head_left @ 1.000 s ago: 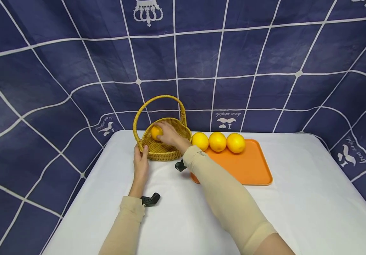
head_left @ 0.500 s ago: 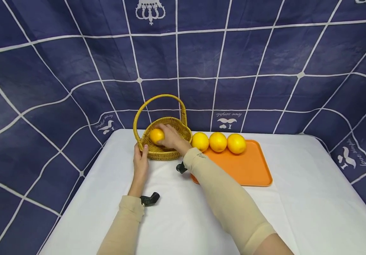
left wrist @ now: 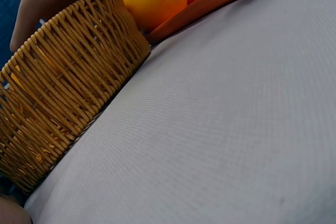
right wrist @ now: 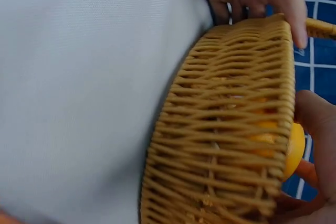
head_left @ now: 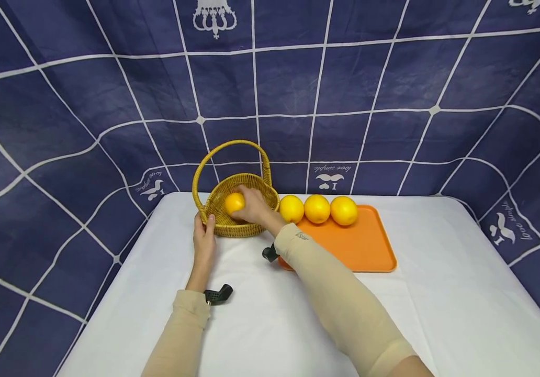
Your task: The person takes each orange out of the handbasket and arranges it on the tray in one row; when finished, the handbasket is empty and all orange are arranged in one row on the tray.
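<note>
A wicker basket (head_left: 239, 231) with a tall arched handle stands on the left part of the table. My left hand (head_left: 204, 243) grips its left side, thumb over the rim beside the foot of the handle; the right wrist view shows those fingers against the outer wall. Inside the basket, my right hand (head_left: 255, 207) holds an orange (head_left: 234, 203) between thumb and fingers. In the right wrist view, the orange (right wrist: 296, 148) shows above the rim, its lower part behind the woven wall. The right palm is hidden in the head view.
An orange tray (head_left: 364, 246) sits right of the basket, partly covered by the right forearm. Along its far left edge, three more oranges (head_left: 317, 209) stand in a row, the nearest one close to the basket. A blue checked curtain (head_left: 289, 78) hangs behind the white-covered table (head_left: 260, 324).
The right hand and its orange have shifted slightly rightward and nearer inside the basket. The left hand keeps its grip; the basket and tray oranges look unmoved, with only a small camera shift.
</note>
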The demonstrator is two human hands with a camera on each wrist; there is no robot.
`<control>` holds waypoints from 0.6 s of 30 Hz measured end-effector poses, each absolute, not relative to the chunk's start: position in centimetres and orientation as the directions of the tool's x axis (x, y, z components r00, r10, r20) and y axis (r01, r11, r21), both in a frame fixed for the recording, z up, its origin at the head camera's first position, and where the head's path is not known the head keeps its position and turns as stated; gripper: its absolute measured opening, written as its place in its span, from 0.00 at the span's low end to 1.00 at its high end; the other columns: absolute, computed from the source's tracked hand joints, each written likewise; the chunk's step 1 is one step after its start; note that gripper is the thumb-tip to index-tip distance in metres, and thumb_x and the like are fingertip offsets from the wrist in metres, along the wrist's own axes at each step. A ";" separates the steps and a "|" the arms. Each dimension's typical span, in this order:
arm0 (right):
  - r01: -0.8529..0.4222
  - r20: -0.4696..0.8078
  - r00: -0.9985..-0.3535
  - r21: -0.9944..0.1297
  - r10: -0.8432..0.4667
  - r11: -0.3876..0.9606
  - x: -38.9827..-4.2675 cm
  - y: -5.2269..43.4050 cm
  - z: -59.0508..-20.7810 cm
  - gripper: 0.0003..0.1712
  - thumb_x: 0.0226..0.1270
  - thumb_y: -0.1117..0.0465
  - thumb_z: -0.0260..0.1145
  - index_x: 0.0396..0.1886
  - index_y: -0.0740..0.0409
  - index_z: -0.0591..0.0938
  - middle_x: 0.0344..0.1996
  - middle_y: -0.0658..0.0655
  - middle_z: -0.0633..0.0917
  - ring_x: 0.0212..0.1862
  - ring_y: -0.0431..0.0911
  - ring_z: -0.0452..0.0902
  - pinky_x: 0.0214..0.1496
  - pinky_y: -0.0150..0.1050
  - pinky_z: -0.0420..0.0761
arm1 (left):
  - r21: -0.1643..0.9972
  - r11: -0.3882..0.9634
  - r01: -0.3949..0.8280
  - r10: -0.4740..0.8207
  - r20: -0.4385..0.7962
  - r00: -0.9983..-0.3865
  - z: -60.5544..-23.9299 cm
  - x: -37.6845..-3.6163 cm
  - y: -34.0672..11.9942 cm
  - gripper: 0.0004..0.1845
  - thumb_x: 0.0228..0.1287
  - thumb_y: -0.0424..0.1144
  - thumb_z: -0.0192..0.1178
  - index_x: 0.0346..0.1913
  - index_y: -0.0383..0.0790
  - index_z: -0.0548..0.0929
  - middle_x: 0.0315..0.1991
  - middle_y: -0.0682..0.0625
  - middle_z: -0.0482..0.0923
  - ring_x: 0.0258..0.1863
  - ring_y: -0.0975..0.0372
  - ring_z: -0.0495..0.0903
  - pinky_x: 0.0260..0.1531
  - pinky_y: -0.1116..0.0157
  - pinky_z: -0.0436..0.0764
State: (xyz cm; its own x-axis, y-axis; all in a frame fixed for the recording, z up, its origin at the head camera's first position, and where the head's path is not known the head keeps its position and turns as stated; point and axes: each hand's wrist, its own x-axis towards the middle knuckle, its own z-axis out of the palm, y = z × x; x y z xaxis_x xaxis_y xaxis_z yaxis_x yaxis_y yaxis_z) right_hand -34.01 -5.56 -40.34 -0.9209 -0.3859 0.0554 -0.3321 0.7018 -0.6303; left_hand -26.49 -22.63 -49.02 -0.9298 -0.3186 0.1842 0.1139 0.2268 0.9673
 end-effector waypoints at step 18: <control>-0.379 0.250 -0.925 -0.660 -0.286 0.648 -30.8 3.7 -35.7 0.40 0.59 0.50 0.75 0.72 0.49 0.75 0.60 0.58 0.83 0.61 0.57 0.74 0.64 0.55 0.75 | 0.969 0.225 0.102 -0.312 0.171 -0.935 -49.0 -26.4 -22.6 0.35 0.84 0.59 0.45 0.84 0.48 0.57 0.82 0.46 0.60 0.83 0.56 0.56 0.83 0.53 0.54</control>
State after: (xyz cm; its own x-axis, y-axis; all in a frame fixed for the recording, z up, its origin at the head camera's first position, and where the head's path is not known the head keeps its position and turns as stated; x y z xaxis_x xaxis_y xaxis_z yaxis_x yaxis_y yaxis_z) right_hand -30.78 3.70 -35.70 -0.9250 -0.2862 0.2500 -0.3790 0.6485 -0.6602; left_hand -26.43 -22.58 -49.03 -0.9346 -0.3118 0.1711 0.1024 0.2248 0.9690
